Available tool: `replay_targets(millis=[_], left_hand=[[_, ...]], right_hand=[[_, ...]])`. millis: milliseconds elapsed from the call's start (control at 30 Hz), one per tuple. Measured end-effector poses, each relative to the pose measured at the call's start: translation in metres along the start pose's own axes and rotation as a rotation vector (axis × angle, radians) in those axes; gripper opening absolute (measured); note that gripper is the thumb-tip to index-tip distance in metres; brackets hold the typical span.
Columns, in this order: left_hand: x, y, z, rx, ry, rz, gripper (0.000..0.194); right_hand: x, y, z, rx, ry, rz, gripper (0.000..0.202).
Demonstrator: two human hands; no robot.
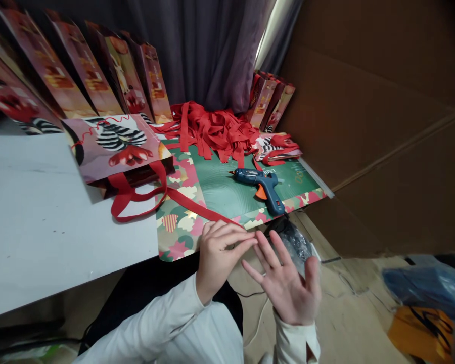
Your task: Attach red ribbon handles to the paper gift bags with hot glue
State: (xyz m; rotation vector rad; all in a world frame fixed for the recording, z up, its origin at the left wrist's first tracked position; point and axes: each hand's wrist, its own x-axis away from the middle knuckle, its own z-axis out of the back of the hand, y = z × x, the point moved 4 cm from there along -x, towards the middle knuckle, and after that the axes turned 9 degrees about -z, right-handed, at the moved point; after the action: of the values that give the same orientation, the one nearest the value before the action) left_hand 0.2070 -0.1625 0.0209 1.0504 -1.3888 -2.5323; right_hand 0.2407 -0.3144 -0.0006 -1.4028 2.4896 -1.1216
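Note:
My left hand [220,255] is closed, thumb and fingertips pinched together against a fingertip of my right hand; whatever lies in the pinch is too small to make out. Palm up and fingers spread, my right hand [290,288] is open and holds nothing. A red ribbon [197,206] runs over the table edge and passes behind my left fingers. Left of my hands, a printed paper gift bag [123,144] with zebra stripes lies on its side, its red ribbon handle [138,215] looping toward me. Beyond my hands a blue glue gun [260,184] with an orange trigger rests on the green board [220,184].
A heap of red ribbons [216,129] lies at the back of the white table [41,217]. Several upright gift bags [87,68] line the dark curtain [212,50]. A flat bag [276,146] lies behind the glue gun. A large cardboard sheet [375,116] stands at right.

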Motion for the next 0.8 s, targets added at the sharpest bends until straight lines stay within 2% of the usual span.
replay_targets(millis=[167, 433, 667, 800], left_hand=[[0.000, 0.000, 0.002, -0.037, 0.024, -0.018, 0.013], [0.000, -0.006, 0.003, -0.042, 0.025, 0.067, 0.007], [0.001, -0.009, 0.007, 0.064, 0.002, 0.177, 0.009], [0.003, -0.008, 0.014, 0.070, 0.036, 0.173, 0.011]], right_hand=[[-0.002, 0.001, -0.012, 0.061, -0.011, 0.031, 0.074], [-0.003, 0.004, -0.018, 0.228, -0.030, 0.098, 0.070], [-0.005, 0.002, -0.014, 0.064, -0.045, 0.091, 0.078], [-0.006, -0.002, -0.006, -0.056, 0.000, 0.120, 0.078]])
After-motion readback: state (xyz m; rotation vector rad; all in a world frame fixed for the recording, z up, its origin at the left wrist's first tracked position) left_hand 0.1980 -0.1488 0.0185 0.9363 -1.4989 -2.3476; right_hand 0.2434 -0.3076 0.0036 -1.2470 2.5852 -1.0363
